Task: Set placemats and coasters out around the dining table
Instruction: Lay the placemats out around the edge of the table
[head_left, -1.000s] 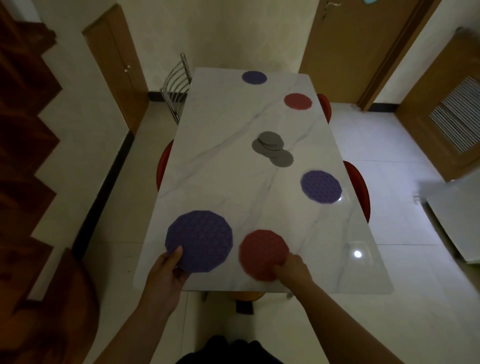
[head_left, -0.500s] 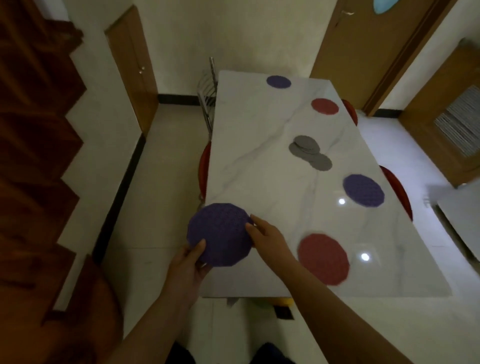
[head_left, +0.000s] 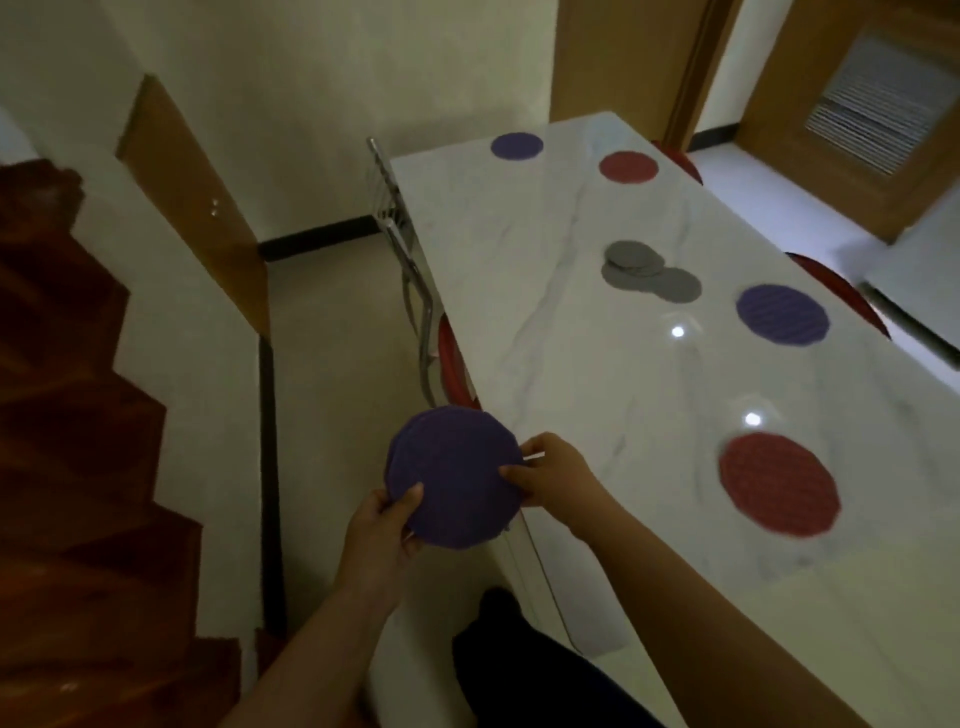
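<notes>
I hold a round purple placemat (head_left: 454, 475) off the table's near left corner, in the air. My left hand (head_left: 384, 519) grips its lower left edge and my right hand (head_left: 550, 475) pinches its right edge. On the white marble table (head_left: 545, 364) lie a red placemat (head_left: 779, 491) near me, a purple placemat (head_left: 782, 314) on the right side, a red placemat (head_left: 628, 167) and a purple placemat (head_left: 517, 147) at the far end. Grey coasters (head_left: 647, 270) lie in a loose overlapping pile mid-table.
A metal-framed chair with a red seat (head_left: 449, 358) is tucked in at the table's left side, another red chair (head_left: 841, 291) on the right. A dark wooden staircase (head_left: 78, 415) rises at left. Wooden doors stand behind the table. Tiled floor lies between the stairs and the table.
The purple placemat has come up off the table's near corner, now gripped by both hands. My right hand left the red placemat. My view has swung left.
</notes>
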